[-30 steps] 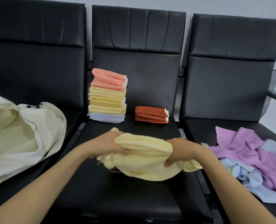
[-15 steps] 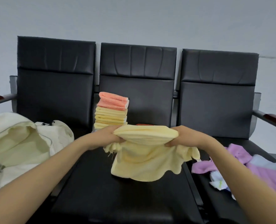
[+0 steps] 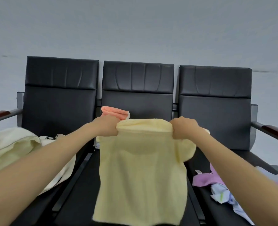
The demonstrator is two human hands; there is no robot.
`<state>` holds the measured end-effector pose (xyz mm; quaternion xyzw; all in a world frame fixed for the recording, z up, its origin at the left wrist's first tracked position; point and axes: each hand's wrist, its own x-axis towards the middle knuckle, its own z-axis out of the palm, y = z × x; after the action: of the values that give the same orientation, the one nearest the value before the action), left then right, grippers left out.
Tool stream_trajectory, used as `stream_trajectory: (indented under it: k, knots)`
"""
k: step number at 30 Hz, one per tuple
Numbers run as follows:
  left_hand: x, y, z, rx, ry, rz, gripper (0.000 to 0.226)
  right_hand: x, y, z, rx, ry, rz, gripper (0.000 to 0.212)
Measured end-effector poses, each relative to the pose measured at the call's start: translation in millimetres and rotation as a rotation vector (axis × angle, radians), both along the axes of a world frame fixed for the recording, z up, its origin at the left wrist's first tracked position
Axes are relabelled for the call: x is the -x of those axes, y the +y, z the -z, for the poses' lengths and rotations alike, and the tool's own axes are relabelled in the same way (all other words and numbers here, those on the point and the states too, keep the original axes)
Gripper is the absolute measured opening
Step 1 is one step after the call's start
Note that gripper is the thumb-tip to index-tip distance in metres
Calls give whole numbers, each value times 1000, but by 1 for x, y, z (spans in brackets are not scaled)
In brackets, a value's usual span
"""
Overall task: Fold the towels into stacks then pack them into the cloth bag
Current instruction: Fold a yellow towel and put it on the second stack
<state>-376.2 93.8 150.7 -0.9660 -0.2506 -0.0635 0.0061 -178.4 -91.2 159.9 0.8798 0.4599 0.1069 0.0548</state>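
Row of black seats (image 3: 216,111) here: cream cloth bag (image 3: 12,149) slumped on the left one, folded stack (image 3: 113,111) at the middle's back, loose towels (image 3: 216,185) on the right.

Three black seats (image 3: 138,88) in row, grey wall (image 3: 135,30) behind.

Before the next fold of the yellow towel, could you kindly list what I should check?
1. One top corner of the yellow towel gripped by the left hand: ok.
2. Other top corner gripped by the right hand: ok.
3. Hanging flat: not ok, the cloth bunches below the right hand.
4. Uprightness of the folded stack behind: cannot tell, only its salmon top shows.
5. Open mouth on the cloth bag, lying on the left chair: ok.
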Motion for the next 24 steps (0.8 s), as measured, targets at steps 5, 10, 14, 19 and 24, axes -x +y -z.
stream_trajectory:
  k: [5, 10, 14, 19, 24]
  knots:
    - [-9, 8, 10, -237, -208, -186, 25, -11, 21, 19, -364, -272, -55, 20]
    - [0, 20, 35, -287, -218, -152, 20, -11, 27, 32, -318, -295, -122, 23]
    - [13, 24, 84, -59, -193, 1, 11, -4, 19, 66, -133, -197, -189, 25]
    - [30, 26, 153, 386, -66, -2, 8, 10, 3, 109, 172, 384, -211, 32]
    - [37, 19, 184, 629, 216, 7, 28, 10, -3, 147, 475, 691, -189, 50]
